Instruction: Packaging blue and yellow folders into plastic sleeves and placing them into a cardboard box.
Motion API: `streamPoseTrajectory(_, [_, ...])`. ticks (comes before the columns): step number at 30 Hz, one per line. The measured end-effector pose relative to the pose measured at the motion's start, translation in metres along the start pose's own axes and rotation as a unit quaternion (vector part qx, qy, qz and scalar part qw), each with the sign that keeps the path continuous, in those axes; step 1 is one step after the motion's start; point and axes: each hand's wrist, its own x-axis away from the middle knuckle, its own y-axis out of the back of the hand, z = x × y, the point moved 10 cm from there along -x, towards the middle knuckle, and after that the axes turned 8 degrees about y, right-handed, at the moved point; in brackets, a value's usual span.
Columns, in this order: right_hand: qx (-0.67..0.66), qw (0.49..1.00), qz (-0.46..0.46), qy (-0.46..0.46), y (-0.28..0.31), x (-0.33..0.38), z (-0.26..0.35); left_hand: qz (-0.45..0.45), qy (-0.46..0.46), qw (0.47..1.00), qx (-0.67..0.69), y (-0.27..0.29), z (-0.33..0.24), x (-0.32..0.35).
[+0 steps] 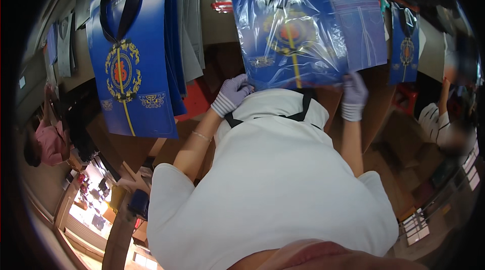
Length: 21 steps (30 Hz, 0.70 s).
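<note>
My left hand (233,94), in a pale knitted glove, grips the lower left corner of a blue gift bag (290,32) wrapped in clear plastic film. My right hand (353,95), gloved the same way, holds the bag's lower right corner. The bag has a dark handle and a gold and red round emblem, and it lies flat on the brown table (376,103) in front of my white shirt.
A stack of the same blue bags (132,52) lies to the left, beside grey flat sheets (192,22). More blue bags (361,22) (405,47) lie to the right. One person in pink (48,143) is at far left, another in white (444,123) at far right.
</note>
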Motion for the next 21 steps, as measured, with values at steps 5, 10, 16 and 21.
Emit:
streamPoseTrajectory(5, [0.003, 0.929, -0.085, 0.360, 0.098, -0.001, 0.224, 0.074, -0.157, 0.978, 0.119, -0.037, -0.112, 0.004])
streamPoseTrajectory(10, [0.230, 0.807, 0.237, 0.490, -0.074, -0.038, 0.255, 0.112, -0.194, 0.971, -0.087, -0.087, -0.135, -0.049])
streamPoseTrajectory(16, [0.283, 0.805, 0.366, 0.371, -0.211, -0.068, 0.063, 0.102, -0.162, 0.979, -0.065, -0.081, -0.109, -0.078])
streamPoseTrajectory(21, [0.160, 0.986, 0.055, -0.012, 0.032, -0.108, -0.124, 0.016, -0.113, 0.991, -0.072, -0.038, -0.079, -0.124])
